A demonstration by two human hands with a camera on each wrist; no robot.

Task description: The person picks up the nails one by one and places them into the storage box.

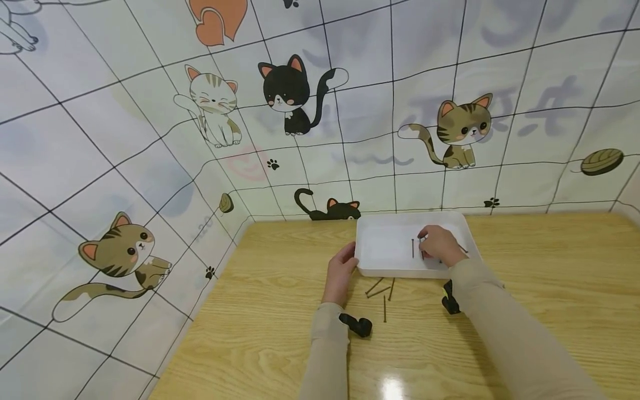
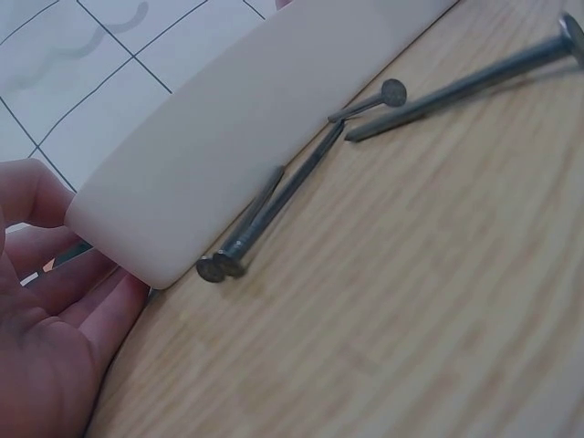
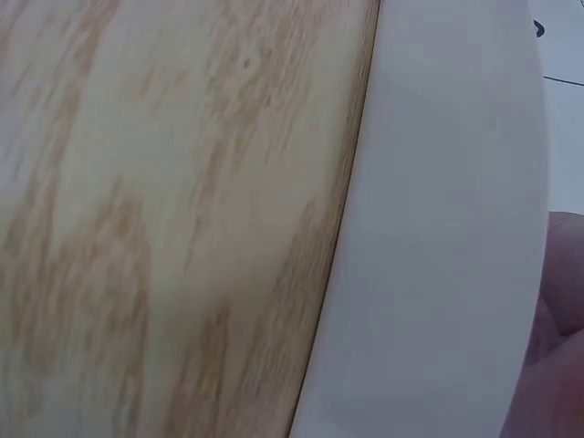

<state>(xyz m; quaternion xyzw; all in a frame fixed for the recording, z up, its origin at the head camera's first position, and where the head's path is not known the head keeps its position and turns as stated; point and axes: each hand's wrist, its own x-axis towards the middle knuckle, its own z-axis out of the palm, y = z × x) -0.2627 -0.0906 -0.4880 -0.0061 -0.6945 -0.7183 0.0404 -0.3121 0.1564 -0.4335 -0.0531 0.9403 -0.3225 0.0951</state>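
Observation:
A shallow white tray [image 1: 382, 244] stands at the back of the wooden table. My left hand [image 1: 341, 272] holds its near left corner, fingers bent against the wall, as the left wrist view shows [image 2: 55, 292]. Over the tray's right half, my right hand [image 1: 440, 244] has curled fingers pinching a nail [image 1: 422, 255], partly hidden by them. Left of it, another nail [image 1: 412, 248] lies on the tray floor; one more nail [image 1: 464, 249] shows beyond the hand. A small reddish patch under the fingers is unclear. In the right wrist view, the tray wall [image 3: 429, 237] hides most of the hand.
Several loose nails lie on the table in front of the tray, among them a separate nail [image 1: 384, 309] nearest me and a large-headed nail [image 2: 465, 87]. The cat-patterned wall covering [image 1: 370, 139] rises right behind the tray. Black wrist cameras [image 1: 356, 325] sit on both sleeves.

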